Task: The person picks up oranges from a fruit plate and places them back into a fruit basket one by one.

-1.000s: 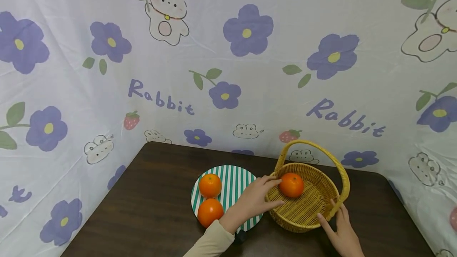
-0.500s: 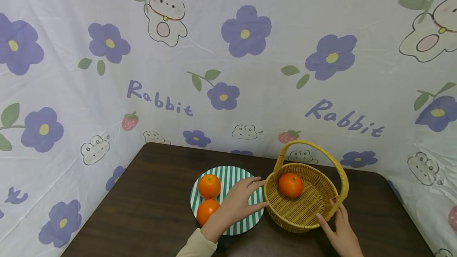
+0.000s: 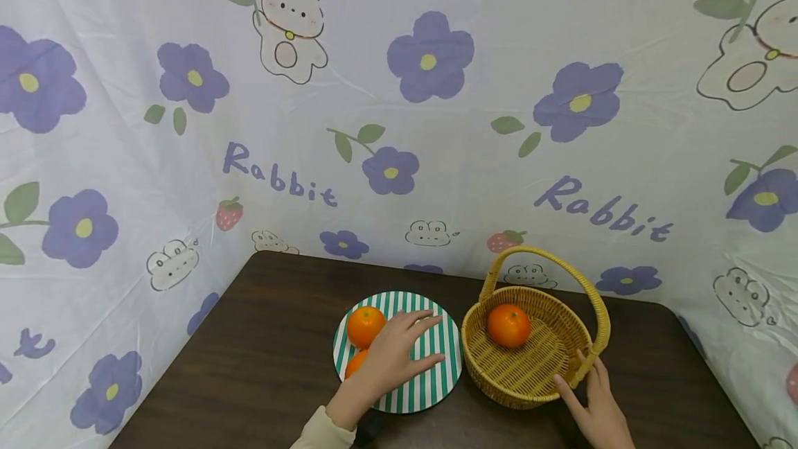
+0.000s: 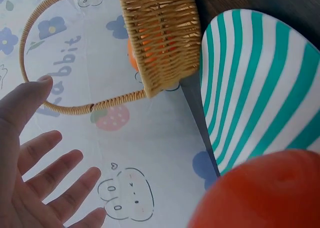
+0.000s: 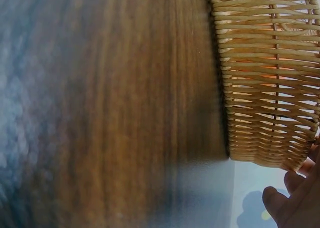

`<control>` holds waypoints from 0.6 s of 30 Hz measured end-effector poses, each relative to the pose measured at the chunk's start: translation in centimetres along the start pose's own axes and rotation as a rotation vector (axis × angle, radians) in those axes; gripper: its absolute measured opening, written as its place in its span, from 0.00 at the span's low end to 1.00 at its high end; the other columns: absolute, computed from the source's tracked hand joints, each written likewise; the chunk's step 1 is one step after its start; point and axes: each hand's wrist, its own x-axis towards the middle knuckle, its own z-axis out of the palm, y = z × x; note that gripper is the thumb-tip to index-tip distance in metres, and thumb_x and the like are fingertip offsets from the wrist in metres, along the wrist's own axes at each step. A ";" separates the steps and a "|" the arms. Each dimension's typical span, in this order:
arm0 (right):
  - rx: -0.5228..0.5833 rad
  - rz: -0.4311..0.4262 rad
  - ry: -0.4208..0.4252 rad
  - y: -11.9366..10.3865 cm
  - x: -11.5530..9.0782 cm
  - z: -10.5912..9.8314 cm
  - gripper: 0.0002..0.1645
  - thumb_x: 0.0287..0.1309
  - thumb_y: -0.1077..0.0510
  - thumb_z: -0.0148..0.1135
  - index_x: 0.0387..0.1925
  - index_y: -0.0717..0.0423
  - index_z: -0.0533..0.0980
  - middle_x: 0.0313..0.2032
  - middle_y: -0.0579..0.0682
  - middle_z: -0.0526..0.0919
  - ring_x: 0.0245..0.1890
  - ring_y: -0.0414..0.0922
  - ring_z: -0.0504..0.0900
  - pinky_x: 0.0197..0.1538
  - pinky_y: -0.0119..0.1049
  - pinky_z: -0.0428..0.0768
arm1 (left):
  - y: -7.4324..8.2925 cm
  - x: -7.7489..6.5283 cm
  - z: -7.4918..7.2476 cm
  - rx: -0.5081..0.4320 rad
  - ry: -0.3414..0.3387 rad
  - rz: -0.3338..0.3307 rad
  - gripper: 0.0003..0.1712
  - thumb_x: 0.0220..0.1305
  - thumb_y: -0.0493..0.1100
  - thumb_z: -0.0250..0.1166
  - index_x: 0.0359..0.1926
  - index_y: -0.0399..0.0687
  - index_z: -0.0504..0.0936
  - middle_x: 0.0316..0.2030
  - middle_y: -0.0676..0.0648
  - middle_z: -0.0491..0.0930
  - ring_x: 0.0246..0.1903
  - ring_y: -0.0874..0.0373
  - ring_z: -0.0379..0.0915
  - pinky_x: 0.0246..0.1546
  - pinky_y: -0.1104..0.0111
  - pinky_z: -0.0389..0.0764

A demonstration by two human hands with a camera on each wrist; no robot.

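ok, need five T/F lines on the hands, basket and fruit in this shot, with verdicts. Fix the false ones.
1. One orange sits inside the basket. True.
2. The left hand is gripping an orange. False: the left hand holds nothing.
3. The right hand touches the basket. True.
4. The basket's handle is folded flat. False: the handle stands up.
5. The plate is striped green and white. True.
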 end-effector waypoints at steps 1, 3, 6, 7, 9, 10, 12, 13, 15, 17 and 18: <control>0.001 -0.002 0.003 0.0 0.0 0.0 0.53 0.62 0.29 0.37 0.71 0.60 0.35 0.69 0.68 0.31 0.59 0.75 0.56 0.43 0.64 0.70 | -0.1 -0.1 0.0 0.003 0.005 0.001 0.34 0.59 0.62 0.59 0.63 0.56 0.69 0.61 0.50 0.69 0.59 0.54 0.65 0.62 0.51 0.62; 0.004 -0.006 0.011 0.1 -0.1 0.0 0.53 0.62 0.29 0.37 0.72 0.60 0.35 0.69 0.68 0.32 0.59 0.74 0.56 0.44 0.64 0.70 | -0.3 -0.3 -0.1 0.002 0.018 0.003 0.33 0.59 0.62 0.60 0.63 0.56 0.69 0.60 0.50 0.70 0.59 0.54 0.66 0.62 0.50 0.62; 0.005 -0.006 0.014 0.0 -0.1 0.1 0.53 0.62 0.29 0.37 0.72 0.60 0.35 0.69 0.68 0.32 0.59 0.74 0.56 0.44 0.64 0.70 | -0.5 -0.6 -0.2 0.008 0.025 0.004 0.33 0.58 0.61 0.60 0.63 0.56 0.70 0.60 0.50 0.70 0.59 0.54 0.66 0.62 0.50 0.62; 0.007 -0.005 0.012 -0.1 -0.2 0.1 0.53 0.62 0.29 0.37 0.72 0.60 0.35 0.69 0.68 0.33 0.59 0.74 0.56 0.44 0.64 0.71 | -0.6 -0.7 -0.2 0.012 0.022 0.002 0.33 0.58 0.61 0.61 0.63 0.56 0.69 0.60 0.50 0.70 0.59 0.54 0.66 0.62 0.50 0.62; 0.012 -0.001 0.010 -0.2 -0.2 0.1 0.54 0.61 0.29 0.37 0.72 0.60 0.36 0.69 0.68 0.33 0.59 0.73 0.57 0.44 0.62 0.72 | -0.7 -1.0 -0.3 0.019 0.012 -0.001 0.34 0.58 0.61 0.61 0.63 0.56 0.69 0.60 0.50 0.70 0.59 0.54 0.66 0.62 0.51 0.62; 0.014 0.000 0.009 -0.2 -0.3 0.1 0.54 0.61 0.28 0.37 0.72 0.60 0.36 0.69 0.68 0.33 0.60 0.73 0.57 0.43 0.61 0.73 | -0.8 -1.1 -0.3 0.020 0.006 -0.004 0.34 0.58 0.62 0.61 0.63 0.56 0.69 0.60 0.51 0.70 0.59 0.55 0.66 0.63 0.51 0.62; 0.017 -0.005 0.013 -0.2 -0.3 0.1 0.54 0.61 0.29 0.38 0.72 0.61 0.36 0.68 0.68 0.34 0.60 0.73 0.57 0.43 0.60 0.73 | -0.8 -1.3 -0.4 0.019 -0.006 -0.014 0.34 0.58 0.62 0.61 0.63 0.57 0.69 0.61 0.51 0.69 0.59 0.55 0.65 0.63 0.51 0.62; 0.016 -0.009 0.016 -0.1 -0.3 0.2 0.54 0.61 0.29 0.38 0.71 0.61 0.37 0.68 0.68 0.34 0.59 0.73 0.57 0.42 0.60 0.74 | -0.8 -1.4 -0.5 0.018 -0.008 -0.017 0.34 0.58 0.61 0.61 0.64 0.57 0.68 0.61 0.51 0.69 0.59 0.54 0.65 0.62 0.50 0.62; 0.014 -0.016 0.024 0.0 -0.2 0.2 0.53 0.62 0.29 0.38 0.71 0.61 0.37 0.68 0.68 0.35 0.59 0.73 0.57 0.42 0.60 0.73 | -0.9 -1.7 -0.6 0.013 -0.004 -0.019 0.34 0.58 0.61 0.61 0.64 0.56 0.69 0.61 0.51 0.69 0.59 0.54 0.65 0.62 0.50 0.62; 0.009 -0.023 0.031 0.1 -0.1 0.3 0.53 0.62 0.30 0.38 0.71 0.61 0.37 0.68 0.68 0.35 0.59 0.73 0.57 0.43 0.61 0.73 | -1.0 -1.9 -0.7 0.012 -0.001 -0.017 0.34 0.58 0.61 0.61 0.63 0.56 0.69 0.61 0.51 0.69 0.60 0.54 0.64 0.62 0.50 0.62; 0.007 -0.024 0.033 0.2 -0.1 0.3 0.53 0.62 0.30 0.38 0.71 0.61 0.37 0.68 0.68 0.35 0.59 0.73 0.57 0.42 0.61 0.73 | -1.1 -2.0 -0.7 0.014 0.004 -0.012 0.34 0.58 0.61 0.61 0.63 0.56 0.69 0.61 0.50 0.69 0.59 0.54 0.65 0.62 0.50 0.62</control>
